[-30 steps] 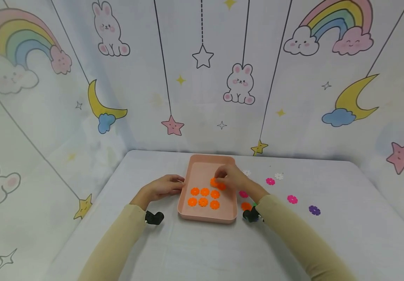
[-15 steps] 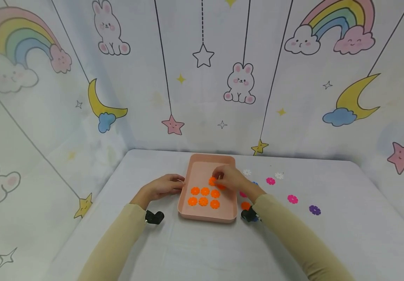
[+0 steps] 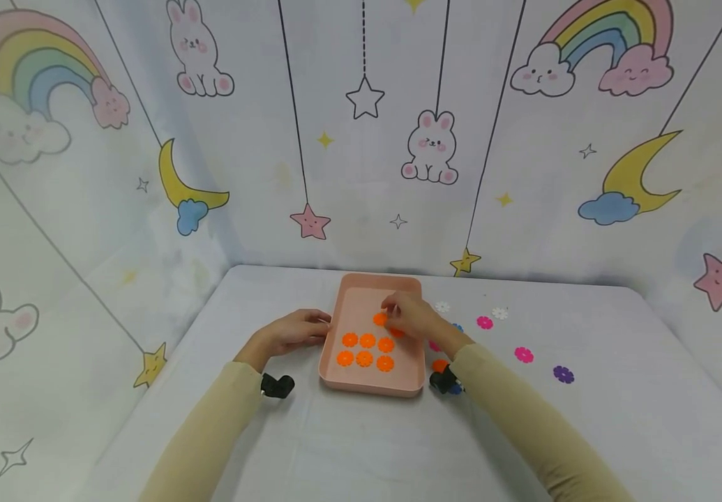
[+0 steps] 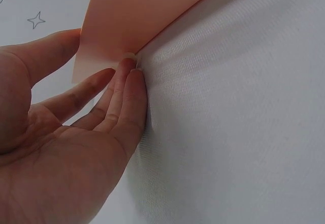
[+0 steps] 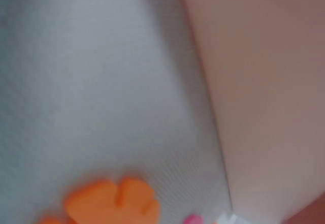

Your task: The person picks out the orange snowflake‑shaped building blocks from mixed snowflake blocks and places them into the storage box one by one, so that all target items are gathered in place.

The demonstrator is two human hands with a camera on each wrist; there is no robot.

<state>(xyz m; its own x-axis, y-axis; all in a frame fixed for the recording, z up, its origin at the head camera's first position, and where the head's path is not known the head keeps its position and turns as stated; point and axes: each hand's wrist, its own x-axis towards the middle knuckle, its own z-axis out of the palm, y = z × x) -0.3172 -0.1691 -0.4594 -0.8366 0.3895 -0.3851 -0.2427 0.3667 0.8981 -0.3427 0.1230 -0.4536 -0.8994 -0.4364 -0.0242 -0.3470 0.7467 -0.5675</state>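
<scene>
A pink tray [image 3: 370, 385] lies on the table in the head view, with several flat orange flower-shaped pieces [image 3: 364, 359] in rows inside it. My left hand [image 3: 294, 331] is at the tray's left side, its relaxed fingers touching the outer wall; the left wrist view shows the fingertips [image 4: 133, 79] at the lower edge of that wall. Over the tray's right half, my right hand [image 3: 412, 315] pinches an orange flower piece [image 3: 379, 319] with thumb and index finger. Another orange flower piece [image 3: 397, 333] is partly hidden beneath this hand. The right hand's fingers are not visible in the right wrist view.
Right of the tray lie loose flower pieces: pink [image 3: 524, 355], purple [image 3: 563, 374], white [image 3: 499, 314], blue [image 3: 457, 328] and orange [image 3: 440, 366]. The right forearm covers part of them. A patterned cloth [image 3: 260, 139] hangs behind the table.
My right hand has shifted slightly left, and the orange flower piece at its fingertips has moved a little toward the far end of the tray. The left hand stays at the tray.
</scene>
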